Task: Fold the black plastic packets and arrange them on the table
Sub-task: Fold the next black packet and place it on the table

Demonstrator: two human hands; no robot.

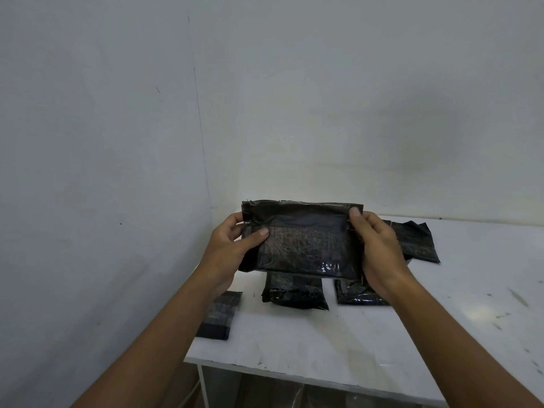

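Note:
I hold a black plastic packet (306, 240) up above the white table (338, 340), stretched between both hands. My left hand (232, 245) grips its left end, thumb on the front. My right hand (379, 248) grips its right end, thumb near the top flap. The packet's upper strip leans over toward me along a crease. Three folded black packets lie on the table below: one at the left edge (219, 316), one in the middle (294, 291), one partly hidden under my right wrist (354, 293). Another black packet (418, 241) lies behind my right hand.
The table stands in a corner, with a pale wall (103, 172) close on the left and another behind it. The table's front edge (294, 371) runs near my forearms. Scuffed bare tabletop stretches to the right (485, 304).

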